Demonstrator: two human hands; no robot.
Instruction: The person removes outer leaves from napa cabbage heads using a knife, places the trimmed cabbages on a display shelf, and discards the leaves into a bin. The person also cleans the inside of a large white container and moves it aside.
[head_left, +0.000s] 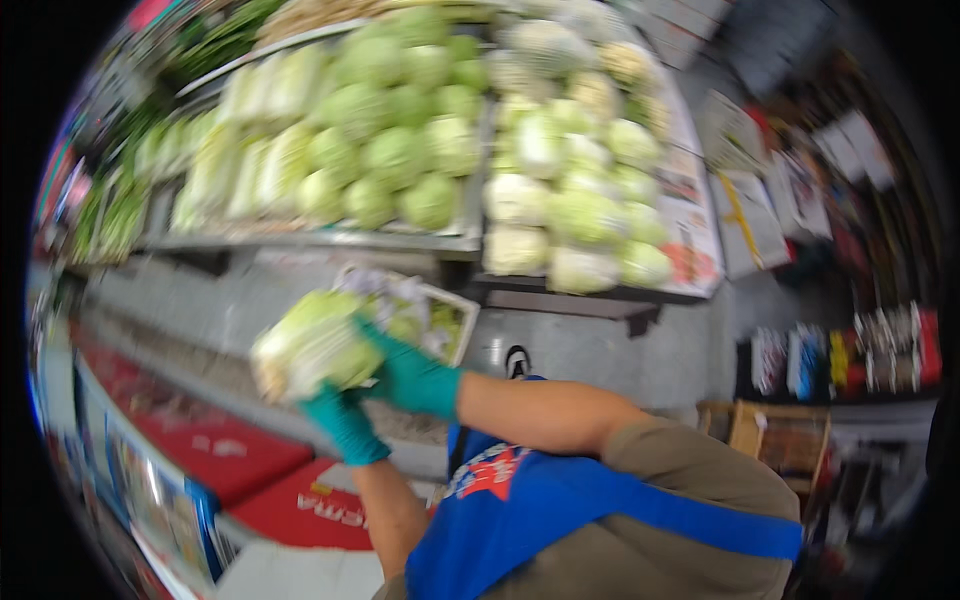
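Observation:
A pale green napa cabbage, its whitish stem end turned to the lower left, is held up between my two hands, left of centre. My left hand, in a green glove, supports its underside. My right hand, gloved the same way, presses on its right side; some fingers are hidden by leaves. Beyond the hands, round green cabbages and long napa cabbages lie piled on a display stand. Further right are more pale cabbages and cauliflowers. The picture is somewhat blurred.
Below the stand, a white crate with wrapped produce sits just beyond my right hand. Red-topped chest freezers line the lower left. The metal edge of the stand runs across ahead. Packaged goods and a wooden crate stand at the right.

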